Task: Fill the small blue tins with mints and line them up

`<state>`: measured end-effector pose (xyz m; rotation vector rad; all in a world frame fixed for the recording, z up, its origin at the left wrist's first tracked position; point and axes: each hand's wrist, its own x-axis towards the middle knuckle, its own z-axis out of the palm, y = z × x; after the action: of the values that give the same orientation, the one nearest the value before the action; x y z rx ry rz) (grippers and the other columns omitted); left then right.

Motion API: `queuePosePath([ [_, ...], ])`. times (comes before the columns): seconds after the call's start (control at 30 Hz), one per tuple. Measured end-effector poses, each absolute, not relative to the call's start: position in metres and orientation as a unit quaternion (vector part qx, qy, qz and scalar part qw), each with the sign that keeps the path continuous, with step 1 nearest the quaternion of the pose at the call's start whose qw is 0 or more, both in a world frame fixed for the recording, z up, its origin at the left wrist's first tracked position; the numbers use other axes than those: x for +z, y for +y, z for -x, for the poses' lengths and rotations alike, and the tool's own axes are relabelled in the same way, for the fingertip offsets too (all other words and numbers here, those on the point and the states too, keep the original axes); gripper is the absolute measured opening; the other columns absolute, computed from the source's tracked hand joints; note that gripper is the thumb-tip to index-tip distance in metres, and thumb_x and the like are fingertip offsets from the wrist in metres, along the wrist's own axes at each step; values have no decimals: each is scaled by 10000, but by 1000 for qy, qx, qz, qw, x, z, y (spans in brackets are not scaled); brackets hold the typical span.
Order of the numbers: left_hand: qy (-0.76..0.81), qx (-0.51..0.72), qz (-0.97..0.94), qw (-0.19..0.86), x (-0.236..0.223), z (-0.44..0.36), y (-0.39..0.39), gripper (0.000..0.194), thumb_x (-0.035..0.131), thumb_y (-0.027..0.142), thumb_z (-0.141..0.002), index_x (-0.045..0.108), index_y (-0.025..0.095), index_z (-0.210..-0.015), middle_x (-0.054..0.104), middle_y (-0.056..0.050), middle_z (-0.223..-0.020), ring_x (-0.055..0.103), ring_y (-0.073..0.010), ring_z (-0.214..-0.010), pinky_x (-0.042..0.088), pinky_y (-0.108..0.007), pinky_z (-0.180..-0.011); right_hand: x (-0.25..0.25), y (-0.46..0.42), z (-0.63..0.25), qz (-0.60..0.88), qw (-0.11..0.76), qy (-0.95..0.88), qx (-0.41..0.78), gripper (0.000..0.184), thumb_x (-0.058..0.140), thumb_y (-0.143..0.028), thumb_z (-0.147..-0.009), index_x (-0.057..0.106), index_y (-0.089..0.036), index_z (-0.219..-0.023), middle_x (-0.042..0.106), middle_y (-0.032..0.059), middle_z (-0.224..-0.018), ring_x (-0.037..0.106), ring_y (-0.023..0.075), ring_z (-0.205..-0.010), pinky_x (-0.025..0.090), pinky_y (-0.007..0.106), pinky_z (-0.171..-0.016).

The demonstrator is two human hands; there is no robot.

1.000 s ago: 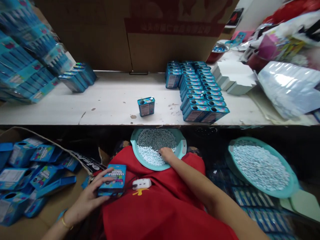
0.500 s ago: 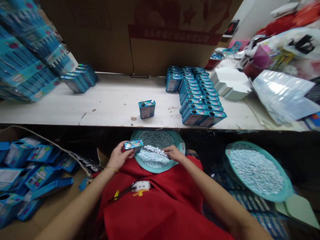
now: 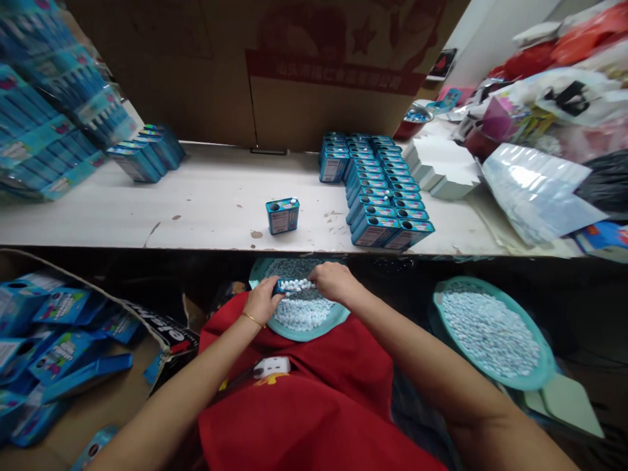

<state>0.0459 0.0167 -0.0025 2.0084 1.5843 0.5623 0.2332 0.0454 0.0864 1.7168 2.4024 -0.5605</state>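
Apparently I am at a loading step, both hands close together over the round teal plastic basin in my lap. My left hand is closed around one end of a small blue box; only a narrow strip of it shows past the fingers, with a heaped row of small pale rounded pellets along its top. Many more pellets lie in the basin below. My right hand is at the other end of that row, fingers bunched and curled down; I cannot tell whether they pinch any pellets or only press against them.

As I judge it, the next move calls for a steady left grip and small strokes from the right, working the heap into the box while it is above the basin, so strays would drop back. Pushing hard could spill the row over the edge. The opening is hidden, so I cannot say how full the box is.

On the worn white bench ahead, a lone upright blue carton stands left of a tight block of matching blue cartons.
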Motion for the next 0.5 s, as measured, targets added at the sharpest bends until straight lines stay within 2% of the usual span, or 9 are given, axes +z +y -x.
queuePosePath([
  [0.13, 582, 192, -752, 242, -7, -47, 16, 378, 514, 309, -717, 484, 189, -1075, 559, -90, -986, 534, -216, -898, 418, -330, -779, 106, 39, -207, -545, 76, 822, -144, 253, 435, -175, -748, 644, -117, -878, 639, 136, -837, 564, 218, -852, 388, 305, -736],
  [0.27, 597, 212, -736, 239, -2, -36, 15, 365, 525, 337, -715, 493, 204, -1054, 571, -70, -1008, 536, -200, -919, 407, -309, -804, 110, 36, -227, -540, 113, 825, -122, 263, 387, -178, -777, 622, -144, -890, 629, 133, -867, 568, 208, -845, 396, 300, -723],
  [0.4, 631, 225, -707, 226, 11, -14, 12, 386, 508, 415, -714, 494, 243, -1059, 591, -33, -946, 549, -182, -853, 415, -288, -762, 65, 40, -265, -574, 115, 796, -151, 284, 350, -206, -808, 572, -247, -982, 622, 65, -932, 562, 172, -868, 397, 253, -701],
  [0.5, 666, 214, -682, 214, 17, -3, 9, 422, 511, 467, -688, 513, 254, -1052, 590, -23, -810, 543, -183, -773, 424, -282, -692, 8, 40, -263, -596, 139, 772, -169, 341, 326, -137, -807, 526, -225, -1068, 605, 79, -996, 555, 171, -901, 401, 253, -706],
])
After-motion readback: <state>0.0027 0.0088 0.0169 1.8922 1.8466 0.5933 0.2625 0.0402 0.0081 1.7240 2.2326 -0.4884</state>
